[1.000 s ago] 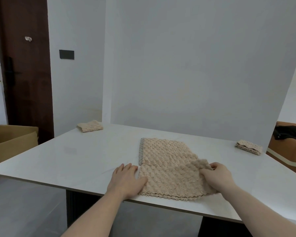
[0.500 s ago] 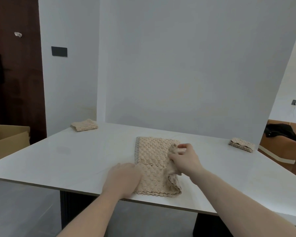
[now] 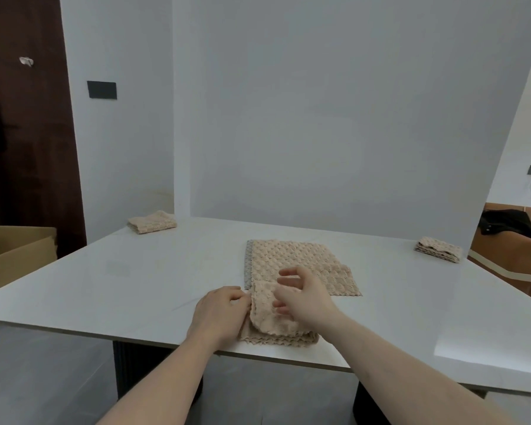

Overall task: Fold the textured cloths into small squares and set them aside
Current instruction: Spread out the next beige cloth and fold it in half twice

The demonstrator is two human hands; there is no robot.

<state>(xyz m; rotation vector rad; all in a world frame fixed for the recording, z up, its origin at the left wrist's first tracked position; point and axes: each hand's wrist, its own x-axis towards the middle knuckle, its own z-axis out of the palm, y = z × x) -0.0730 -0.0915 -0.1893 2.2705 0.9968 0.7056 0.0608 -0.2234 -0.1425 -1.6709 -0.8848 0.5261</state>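
Observation:
A beige textured cloth [image 3: 292, 262] with a grey left hem lies on the white table [image 3: 129, 283], near the front edge. Its near right part is folded over to the left, forming a narrower flap in front. My left hand [image 3: 219, 314] sits at the flap's left edge, fingers curled and pinching the cloth there. My right hand [image 3: 304, 297] hovers just over the flap with fingers spread and loose, holding nothing. A folded beige square [image 3: 152, 221] lies at the table's far left corner. A small folded stack [image 3: 439, 249] lies at the far right.
A white board [image 3: 334, 118] stands upright along the table's back edge. A cardboard box [image 3: 13, 253] sits left of the table by a dark door. At the right is a brown seat [image 3: 503, 259] with a black garment [image 3: 509, 223].
My right hand carried the cloth's near right corner across to the left edge and let it go. My left hand went from pressing flat to pinching the flap's edge.

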